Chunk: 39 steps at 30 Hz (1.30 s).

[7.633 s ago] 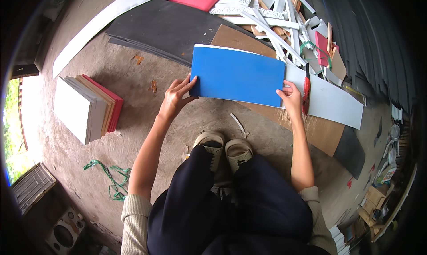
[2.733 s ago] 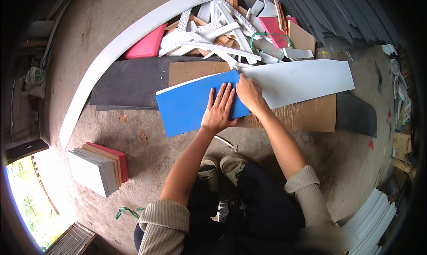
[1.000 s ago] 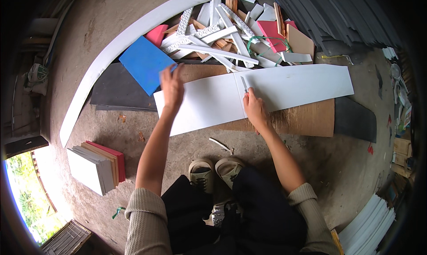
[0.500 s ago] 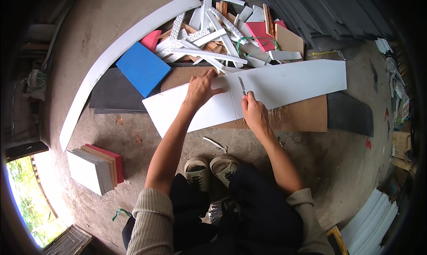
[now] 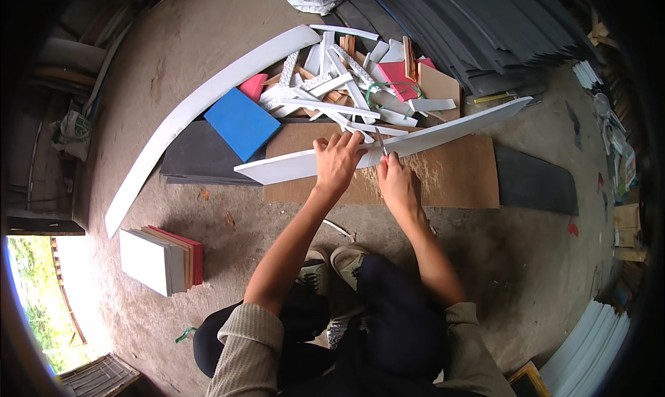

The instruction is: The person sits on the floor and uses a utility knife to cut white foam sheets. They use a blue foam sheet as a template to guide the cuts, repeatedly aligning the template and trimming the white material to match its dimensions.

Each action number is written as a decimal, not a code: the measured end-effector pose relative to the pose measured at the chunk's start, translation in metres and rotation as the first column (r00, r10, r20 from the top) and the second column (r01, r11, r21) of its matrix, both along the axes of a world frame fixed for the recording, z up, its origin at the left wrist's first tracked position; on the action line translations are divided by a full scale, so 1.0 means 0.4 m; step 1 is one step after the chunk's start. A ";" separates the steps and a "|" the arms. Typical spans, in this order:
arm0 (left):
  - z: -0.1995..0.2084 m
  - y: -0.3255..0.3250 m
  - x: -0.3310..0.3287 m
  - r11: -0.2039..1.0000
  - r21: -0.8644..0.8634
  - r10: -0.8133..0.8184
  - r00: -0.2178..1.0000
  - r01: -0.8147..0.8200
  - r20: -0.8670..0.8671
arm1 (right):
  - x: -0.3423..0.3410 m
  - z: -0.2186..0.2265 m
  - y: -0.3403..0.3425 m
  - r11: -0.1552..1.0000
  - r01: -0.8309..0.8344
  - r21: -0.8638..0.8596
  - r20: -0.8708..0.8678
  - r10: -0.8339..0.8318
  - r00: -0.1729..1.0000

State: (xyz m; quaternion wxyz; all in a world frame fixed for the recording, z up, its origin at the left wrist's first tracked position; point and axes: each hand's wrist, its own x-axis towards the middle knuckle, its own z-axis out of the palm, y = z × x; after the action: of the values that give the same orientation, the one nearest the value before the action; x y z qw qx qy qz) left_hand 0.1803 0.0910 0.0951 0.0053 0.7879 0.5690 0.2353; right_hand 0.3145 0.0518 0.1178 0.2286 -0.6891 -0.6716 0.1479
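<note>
Step in hand (judged): handling the white board (image 5: 298,165) at its middle, with a knife (image 5: 382,145) at the same place, as in cutting or parting the piece.

Position of work: the white board is tilted up steeply above the brown board (image 5: 457,179), one long edge toward the scrap pile (image 5: 332,92). Whether its lower edge bears on the brown board cannot be told.

Left hand (image 5: 335,164): fingers bent over the upper edge of the white board, grasping it just left of the knife. Right hand (image 5: 400,182): fingers clenched around the knife handle, blade pointing up and away from the person, close to the white board. Blade contact cannot be confirmed.

Adjacent items: the blue board (image 5: 242,124) lies left of the scrap pile, partly over the black sheets (image 5: 197,154).

Next move (judged): calls for a firm left-hand grip, the board held steady at its middle, and the blade controlled along the working line. Caution: the left fingers are near the blade; keep them off its path.
</note>
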 end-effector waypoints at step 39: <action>0.017 0.045 0.014 0.989 -0.146 0.020 0.979 0.010 0.203 | -0.044 -0.142 0.083 0.991 -0.046 -0.129 -0.092 0.034 0.995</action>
State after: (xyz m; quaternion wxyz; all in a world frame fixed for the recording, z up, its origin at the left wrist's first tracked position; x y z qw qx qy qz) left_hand 0.1859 0.1092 0.1017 0.1207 0.7557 0.5832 0.2724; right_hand 0.2969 0.0849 0.0610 0.2100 -0.6817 -0.6631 0.2269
